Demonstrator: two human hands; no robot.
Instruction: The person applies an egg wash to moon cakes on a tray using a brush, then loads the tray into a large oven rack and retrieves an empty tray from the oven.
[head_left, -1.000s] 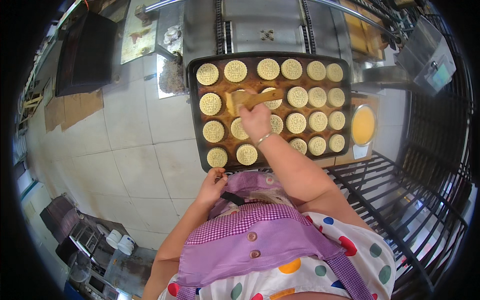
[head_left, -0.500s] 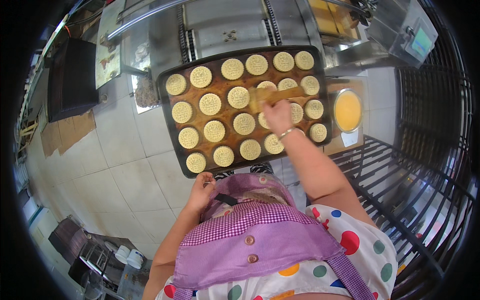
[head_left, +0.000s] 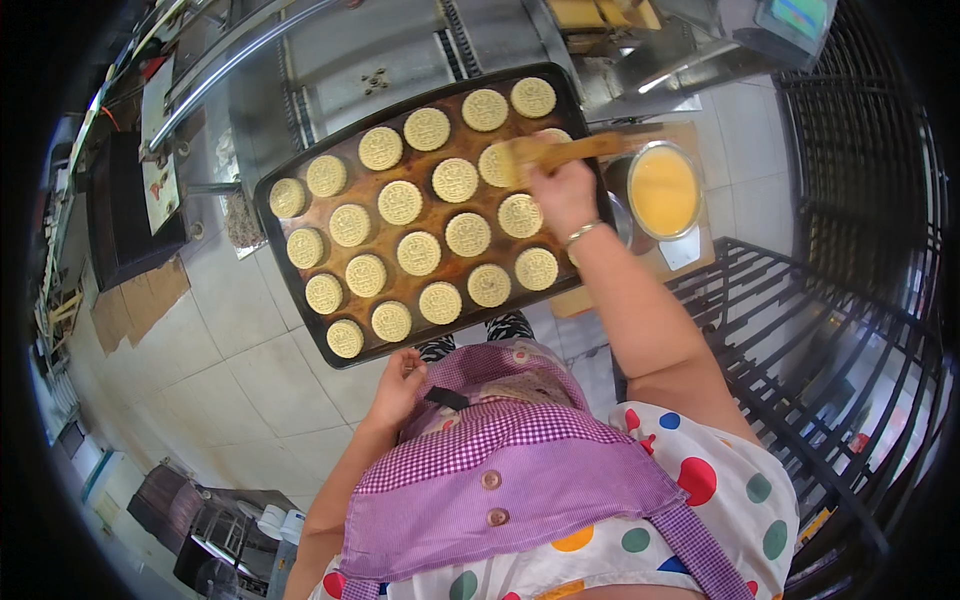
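Observation:
My right hand [head_left: 563, 195] is closed around a flat pastry brush [head_left: 585, 149] with a wooden handle. Its pale bristles are over a round cake at the right of the large dark baking tray [head_left: 300, 318], blurred by motion; whether they touch is unclear. Rows of pale, scalloped round cakes [head_left: 419, 253] with stamped tops cover the tray. The brush and my hand hide some on the right. Just below the tray's near edge, my left hand [head_left: 399, 380] is loosely curled in front of the apron, thumb and finger a little apart, holding nothing.
A bowl of yellow-orange liquid [head_left: 664, 190] stands on a board [head_left: 690, 140] right of the tray. Beyond the tray is metal machinery [head_left: 370, 50] with chains. A black slatted rack [head_left: 760, 320] stands at the right; a dark box [head_left: 125, 205] is at the left.
The view has shifted, so the tray now appears further left and more tilted. The brush in my right hand has moved toward the tray's right side. My left hand stays nearly in place.

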